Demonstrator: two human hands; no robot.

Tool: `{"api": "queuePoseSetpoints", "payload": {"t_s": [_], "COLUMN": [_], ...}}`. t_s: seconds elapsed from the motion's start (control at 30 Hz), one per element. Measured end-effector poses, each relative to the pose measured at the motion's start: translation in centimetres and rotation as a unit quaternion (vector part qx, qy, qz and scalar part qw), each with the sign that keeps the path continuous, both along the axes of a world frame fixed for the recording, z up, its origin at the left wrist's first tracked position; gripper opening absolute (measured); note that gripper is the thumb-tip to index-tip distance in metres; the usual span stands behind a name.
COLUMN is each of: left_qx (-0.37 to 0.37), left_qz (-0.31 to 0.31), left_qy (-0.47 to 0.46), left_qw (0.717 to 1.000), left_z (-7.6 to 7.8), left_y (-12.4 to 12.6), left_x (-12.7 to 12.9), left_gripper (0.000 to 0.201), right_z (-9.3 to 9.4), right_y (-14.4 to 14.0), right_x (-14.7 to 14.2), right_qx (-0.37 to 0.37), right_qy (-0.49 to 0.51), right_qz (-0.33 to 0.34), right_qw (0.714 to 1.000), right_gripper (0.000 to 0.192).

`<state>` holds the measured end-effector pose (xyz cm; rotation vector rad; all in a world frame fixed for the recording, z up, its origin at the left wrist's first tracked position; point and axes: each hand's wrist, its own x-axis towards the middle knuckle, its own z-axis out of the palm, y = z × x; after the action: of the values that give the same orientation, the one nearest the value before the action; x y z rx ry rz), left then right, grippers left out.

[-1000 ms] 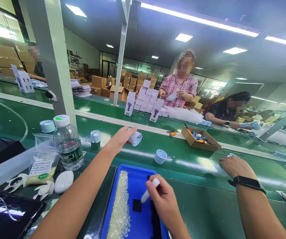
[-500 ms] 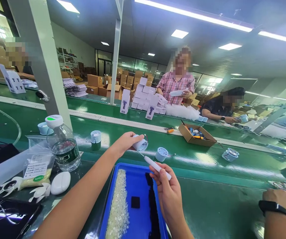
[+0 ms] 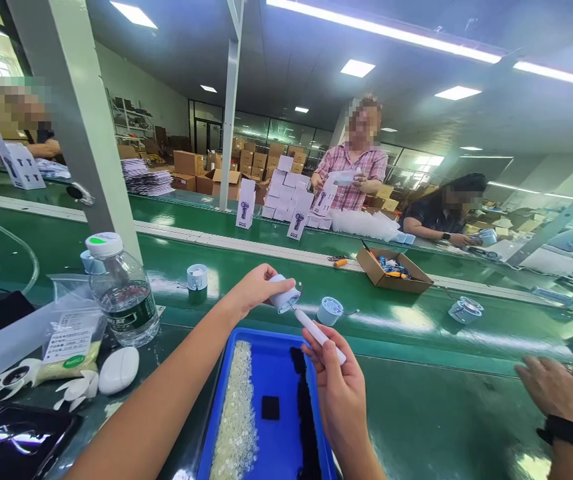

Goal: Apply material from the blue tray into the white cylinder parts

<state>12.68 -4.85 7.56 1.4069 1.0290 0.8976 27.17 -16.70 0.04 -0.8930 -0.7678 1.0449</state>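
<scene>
Left hand (image 3: 256,290) gripping white cylindrical part (image 3: 284,298); right hand (image 3: 335,387) pinching white pen tool (image 3: 319,332), tip touching part, above blue tray (image 3: 271,373).

Bottle (image 3: 122,293) blocks left; belt (image 3: 416,320) open right of tray (image 3: 276,373).

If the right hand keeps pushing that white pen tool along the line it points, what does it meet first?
The right hand aims the white pen tool up and left; its tip already sits at the open end of the small white cylinder held in the left hand. Whether they touch is unclear.
</scene>
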Motion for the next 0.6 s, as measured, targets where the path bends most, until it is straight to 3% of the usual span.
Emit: {"api": "queuePoseSetpoints", "payload": {"t_s": [0.43,0.6], "left_qx": [0.008,0.065], "left_qz": [-0.02,0.041], "left_qy": [0.018,0.028], "left_qw": [1.0,0.997], "left_z": [0.1,0.5], "left_y": [-0.6,-1.8], "left_x": [0.7,2.2], "left_gripper": [0.041,0.033], "right_z": [0.0,0.0], "right_y": [0.0,-0.1], "right_x": [-0.1,-0.1], "right_qx": [-0.007,-0.006], "right_qy": [-0.024,-0.069], "right_qz": [-0.006,-0.044], "right_qw": [1.0,0.997], "right_gripper": [0.037,0.039]}}
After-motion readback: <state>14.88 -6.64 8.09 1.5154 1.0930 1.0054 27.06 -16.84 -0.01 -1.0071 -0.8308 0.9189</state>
